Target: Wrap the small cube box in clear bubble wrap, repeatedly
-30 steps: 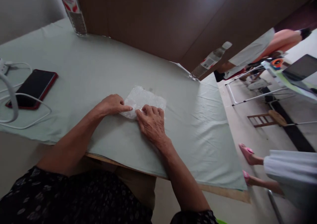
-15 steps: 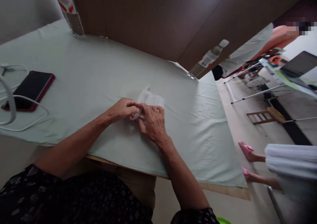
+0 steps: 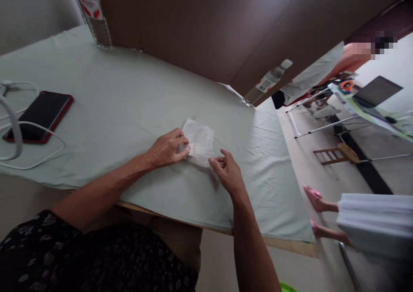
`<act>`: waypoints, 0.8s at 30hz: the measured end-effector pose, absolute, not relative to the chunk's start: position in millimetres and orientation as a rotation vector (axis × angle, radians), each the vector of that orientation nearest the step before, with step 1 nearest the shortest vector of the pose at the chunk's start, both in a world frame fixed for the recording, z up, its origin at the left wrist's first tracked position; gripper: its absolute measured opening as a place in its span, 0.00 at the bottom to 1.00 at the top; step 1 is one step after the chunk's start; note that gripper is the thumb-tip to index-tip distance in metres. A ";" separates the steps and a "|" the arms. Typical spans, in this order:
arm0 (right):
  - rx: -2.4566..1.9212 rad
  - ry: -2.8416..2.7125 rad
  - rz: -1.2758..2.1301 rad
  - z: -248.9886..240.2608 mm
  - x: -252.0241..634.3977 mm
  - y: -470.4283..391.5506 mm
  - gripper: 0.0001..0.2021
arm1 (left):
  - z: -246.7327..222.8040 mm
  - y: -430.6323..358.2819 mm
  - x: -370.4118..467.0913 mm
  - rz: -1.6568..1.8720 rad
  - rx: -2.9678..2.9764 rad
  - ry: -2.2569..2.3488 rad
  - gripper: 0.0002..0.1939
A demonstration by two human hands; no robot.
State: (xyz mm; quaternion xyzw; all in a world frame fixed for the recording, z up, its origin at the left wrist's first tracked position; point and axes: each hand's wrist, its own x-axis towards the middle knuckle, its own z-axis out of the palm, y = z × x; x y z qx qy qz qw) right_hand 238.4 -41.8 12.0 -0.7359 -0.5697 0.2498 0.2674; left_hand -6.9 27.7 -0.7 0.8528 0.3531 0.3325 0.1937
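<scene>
A small piece of clear bubble wrap lies flat on the pale green cloth in front of me. My left hand is closed on its left edge, with a shiny, crumpled clear part showing between thumb and fingers. Something small and pale shows at those fingertips, but I cannot make out what it is. By the lower right corner of the bubble wrap is my right hand, its fingers loosely bent and apart with nothing gripped. Whether a fingertip touches that corner, I cannot tell.
A red-cased phone and a white cable lie at the left. Water bottles stand at the back left and back right, against a brown board. Beyond the table's right edge are other people and a wooden stool.
My hands have moved apart, the right one letting go and shifting right. The bubble wrap, bunched between them before, now lies spread out flatter.
</scene>
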 end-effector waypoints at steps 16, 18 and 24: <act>-1.548 -1.526 0.671 15.7 163.5 -24.1 0.32 | -3.3 23.8 -1.2 0.841 2.356 1.020 0.09; -1.557 -1.597 0.657 17.6 159.6 -26.7 0.32 | -1.4 23.6 -1.2 0.831 2.300 1.013 0.08; -1.503 -1.883 0.600 23.8 165.9 -39.0 0.28 | 13.3 23.7 -2.3 0.795 1.991 1.026 0.22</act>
